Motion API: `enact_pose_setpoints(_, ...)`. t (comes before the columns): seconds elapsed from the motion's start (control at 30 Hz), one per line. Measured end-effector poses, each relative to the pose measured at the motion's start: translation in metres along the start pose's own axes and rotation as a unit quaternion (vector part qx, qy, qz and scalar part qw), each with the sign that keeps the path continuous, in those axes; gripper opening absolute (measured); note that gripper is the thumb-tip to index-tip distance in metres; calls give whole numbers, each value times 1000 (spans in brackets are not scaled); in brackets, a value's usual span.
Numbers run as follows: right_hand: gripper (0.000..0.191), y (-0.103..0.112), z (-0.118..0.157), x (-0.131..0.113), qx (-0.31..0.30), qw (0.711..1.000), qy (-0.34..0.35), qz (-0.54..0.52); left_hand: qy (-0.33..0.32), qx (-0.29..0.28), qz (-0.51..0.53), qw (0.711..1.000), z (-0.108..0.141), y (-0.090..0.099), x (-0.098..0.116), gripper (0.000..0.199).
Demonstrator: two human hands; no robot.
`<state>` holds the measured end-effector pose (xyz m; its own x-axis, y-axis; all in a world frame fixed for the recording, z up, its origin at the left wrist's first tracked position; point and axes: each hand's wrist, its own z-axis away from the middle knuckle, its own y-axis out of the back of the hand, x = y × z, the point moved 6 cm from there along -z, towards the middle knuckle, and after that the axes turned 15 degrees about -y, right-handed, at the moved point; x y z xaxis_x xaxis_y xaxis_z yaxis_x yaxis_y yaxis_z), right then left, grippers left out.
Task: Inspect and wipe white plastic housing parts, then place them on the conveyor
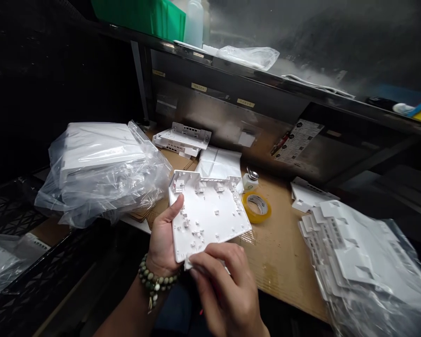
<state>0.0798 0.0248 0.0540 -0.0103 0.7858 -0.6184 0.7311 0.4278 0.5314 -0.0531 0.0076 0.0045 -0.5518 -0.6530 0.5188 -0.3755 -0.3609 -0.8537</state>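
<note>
My left hand [164,238] grips a white plastic housing [210,220] by its left side, thumb over the rim and the fingers hidden beneath. The housing's inner face is turned up, showing small posts, clips and a raised wall along the far edge. At its near edge, my right hand [228,276] is closed in a pinch on a small white wipe [188,263], which touches or nearly touches the rim. Most of the wipe is hidden by the fingers. A beaded bracelet [157,281] circles my left wrist.
Bagged white housings [98,150] stand at left, and stacked ones [351,248] at right. Beyond my hands are loose housings [182,139], a pump bottle [250,181] and a yellow tape roll [263,213] on the cardboard [284,262]. A shelf [238,77] overhangs the back, bearing a green bin [143,18].
</note>
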Motion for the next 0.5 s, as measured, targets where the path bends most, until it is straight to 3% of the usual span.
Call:
enact_pose_setpoints(0.1,18,-6,2,-4,12,1000,3,-11,13,3,-18,1000,1,-1,-3,48)
enact_pose_setpoints(0.2,19,-3,5,12,-3,1000,-4,7,11,3,-43,999,0,6,3,50)
enact_pose_setpoints(0.3,24,28,8,55,34,996,-73,37,24,-2,-88,996,0,23,16,56)
enact_pose_setpoints(0.4,24,76,15,97,148,974,-164,55,-4,-35,-142,989,-4,40,32,64)
enact_pose_setpoints(0.43,23,87,18,104,175,967,-177,59,-23,-52,-152,987,-6,45,37,64)
enact_pose_setpoints(0.5,23,95,19,110,169,968,-176,60,-47,-88,-158,982,-8,51,42,63)
